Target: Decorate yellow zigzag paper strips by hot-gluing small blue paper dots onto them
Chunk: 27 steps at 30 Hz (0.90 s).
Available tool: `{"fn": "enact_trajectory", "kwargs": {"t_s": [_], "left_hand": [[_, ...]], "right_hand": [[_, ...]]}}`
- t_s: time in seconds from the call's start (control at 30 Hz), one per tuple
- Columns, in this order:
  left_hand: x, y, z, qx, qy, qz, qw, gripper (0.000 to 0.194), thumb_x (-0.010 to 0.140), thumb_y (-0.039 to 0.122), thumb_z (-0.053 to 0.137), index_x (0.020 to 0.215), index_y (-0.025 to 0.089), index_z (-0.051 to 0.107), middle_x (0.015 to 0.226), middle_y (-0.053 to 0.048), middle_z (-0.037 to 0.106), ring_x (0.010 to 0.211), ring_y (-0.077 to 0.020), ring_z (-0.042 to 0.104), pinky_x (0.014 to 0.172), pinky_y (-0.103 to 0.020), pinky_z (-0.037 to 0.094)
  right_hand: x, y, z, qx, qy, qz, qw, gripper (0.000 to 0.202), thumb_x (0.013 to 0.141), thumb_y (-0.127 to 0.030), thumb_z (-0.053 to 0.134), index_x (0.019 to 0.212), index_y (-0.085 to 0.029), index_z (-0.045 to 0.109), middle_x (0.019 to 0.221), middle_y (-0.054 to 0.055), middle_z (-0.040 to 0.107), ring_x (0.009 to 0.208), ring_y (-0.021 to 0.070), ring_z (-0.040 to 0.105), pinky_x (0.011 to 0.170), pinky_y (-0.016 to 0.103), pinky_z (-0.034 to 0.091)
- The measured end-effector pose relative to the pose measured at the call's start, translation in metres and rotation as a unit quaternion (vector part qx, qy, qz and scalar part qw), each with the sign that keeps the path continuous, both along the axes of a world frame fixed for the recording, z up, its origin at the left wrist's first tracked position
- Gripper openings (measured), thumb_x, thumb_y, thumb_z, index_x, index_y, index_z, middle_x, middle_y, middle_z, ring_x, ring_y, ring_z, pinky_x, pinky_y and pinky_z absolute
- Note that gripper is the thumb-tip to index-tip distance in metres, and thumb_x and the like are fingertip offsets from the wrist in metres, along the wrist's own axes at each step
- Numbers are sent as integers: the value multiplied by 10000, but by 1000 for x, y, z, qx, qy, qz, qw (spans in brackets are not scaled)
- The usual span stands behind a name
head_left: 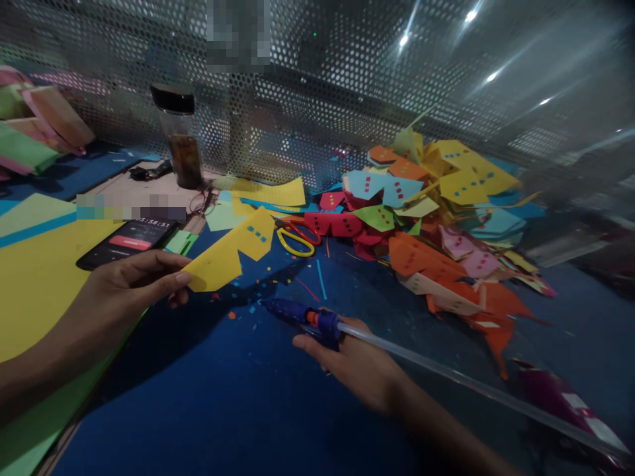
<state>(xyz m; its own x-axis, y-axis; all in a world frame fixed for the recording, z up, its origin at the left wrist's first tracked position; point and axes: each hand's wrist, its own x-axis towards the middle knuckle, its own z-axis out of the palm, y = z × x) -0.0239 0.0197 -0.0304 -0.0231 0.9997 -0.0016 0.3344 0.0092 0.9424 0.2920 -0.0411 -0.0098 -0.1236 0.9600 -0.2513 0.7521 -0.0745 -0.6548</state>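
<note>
Pinched at its left end, a cut yellow paper piece [218, 264] with small blue squares is in my left hand [159, 277], raised above the blue table. My right hand [347, 357] grips a blue hot glue gun [302, 314], a long clear glue stick [446, 375] trailing from its back toward the lower right. The nozzle points left, below the yellow paper and apart from it. Tiny coloured paper bits lie on the table beneath. Just beyond the paper sit scissors [295, 243] with red and yellow handles.
At the right rises a heap of folded coloured papers [461, 178] with small squares. A phone [131, 238], a lidded jar [181, 145] and yellow sheets [40, 291] are at the left. Behind stands a perforated metal panel [278, 99]. A purple object [560, 403] lies lower right.
</note>
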Motion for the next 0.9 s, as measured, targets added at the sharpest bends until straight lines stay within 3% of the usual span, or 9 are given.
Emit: {"fn": "enact_trajectory", "kwargs": {"t_s": [0.3,0.53,0.7,0.9], "left_hand": [[5,0,3,1,-12,-20,1000,294,725,520,803,871,266,785,603,21,706,574,-150,602,563,-246,481],[9,0,2,-15,-43,-41,998,298,707,485,809,878,241,806,633,16,717,541,-139,602,515,-232,469],[11,-3,5,-10,-42,-69,997,274,730,458,800,882,230,803,619,21,708,523,-129,595,504,-220,453],[10,-4,4,-21,-48,-97,994,245,764,430,784,906,231,804,706,4,754,524,-116,587,502,-214,456]], "right_hand": [[-6,-5,8,-60,96,-41,993,293,843,-498,688,775,-239,569,583,-39,561,532,151,536,495,258,394],[-11,-6,17,15,109,6,994,353,872,-514,702,747,-228,537,669,-41,574,607,132,520,547,249,392],[-24,-3,29,80,105,68,989,286,896,-427,698,761,-227,545,669,-58,554,600,117,482,560,242,360],[-30,0,25,114,71,92,987,196,924,-345,679,807,-226,576,698,-44,600,596,121,508,590,250,369]]}}
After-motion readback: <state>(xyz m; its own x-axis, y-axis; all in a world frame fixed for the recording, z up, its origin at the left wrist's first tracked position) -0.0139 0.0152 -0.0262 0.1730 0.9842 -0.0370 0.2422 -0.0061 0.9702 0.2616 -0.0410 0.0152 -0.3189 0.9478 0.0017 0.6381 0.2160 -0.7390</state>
